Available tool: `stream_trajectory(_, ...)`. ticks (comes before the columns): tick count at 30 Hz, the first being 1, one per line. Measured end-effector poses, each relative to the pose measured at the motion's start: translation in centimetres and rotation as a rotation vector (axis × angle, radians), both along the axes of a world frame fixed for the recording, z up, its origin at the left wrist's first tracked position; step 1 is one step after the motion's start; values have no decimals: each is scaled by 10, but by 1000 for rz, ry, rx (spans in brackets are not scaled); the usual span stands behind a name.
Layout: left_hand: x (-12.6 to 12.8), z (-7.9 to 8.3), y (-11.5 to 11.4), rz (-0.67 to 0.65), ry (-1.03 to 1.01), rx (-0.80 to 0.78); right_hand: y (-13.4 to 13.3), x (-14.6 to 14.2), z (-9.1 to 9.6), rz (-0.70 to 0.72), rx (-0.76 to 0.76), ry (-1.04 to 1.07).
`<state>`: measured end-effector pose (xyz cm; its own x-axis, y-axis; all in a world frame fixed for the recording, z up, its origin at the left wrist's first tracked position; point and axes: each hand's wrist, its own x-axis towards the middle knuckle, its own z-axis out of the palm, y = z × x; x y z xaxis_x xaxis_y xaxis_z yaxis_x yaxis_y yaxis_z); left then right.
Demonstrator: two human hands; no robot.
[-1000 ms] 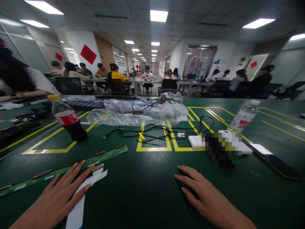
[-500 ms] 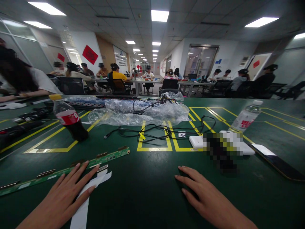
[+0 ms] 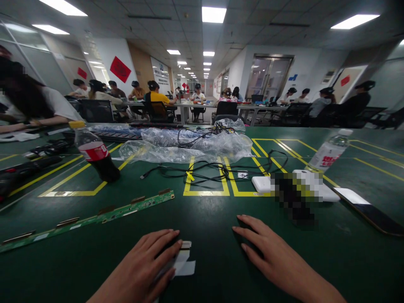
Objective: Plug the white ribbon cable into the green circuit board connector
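My left hand is at the lower middle of the head view, palm down, with its fingers curved over a white flat ribbon cable. The cable's connector end and a side flap show beyond the fingertips; the rest is hidden under the hand. To the right, my right hand rests on the green table, fingers apart and holding nothing. A long, narrow green circuit board with several metal connectors along its upper edge lies slantwise on the left, apart from my left hand.
A cola bottle stands behind the board. Crumpled clear plastic wrap and black cables lie farther back. On the right are a clear bottle, a white device and a phone. A co-worker leans in at left.
My left hand has moved right, off the circuit board, and the white ribbon cable has come along with it. My right hand stays in place. The view has shifted slightly.
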<state>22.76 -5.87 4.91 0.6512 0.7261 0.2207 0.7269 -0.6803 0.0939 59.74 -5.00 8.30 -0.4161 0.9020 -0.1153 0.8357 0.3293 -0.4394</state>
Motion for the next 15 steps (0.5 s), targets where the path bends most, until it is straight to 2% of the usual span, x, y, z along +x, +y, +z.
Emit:
stream_trajectory(5, 66, 3, 1, -89, -31, 27, 1, 1, -5, 11, 51, -9)
stream_trajectory(8, 90, 7, 1, -116, -34, -9, 2, 1, -7, 13, 67, -25)
stream_trajectory(11, 97, 9, 2, -128, -88, -29, 2, 1, -6, 11, 64, -18)
stream_trajectory(15, 88, 7, 6, -102, -158, -50, 1, 1, -3, 10, 49, -12)
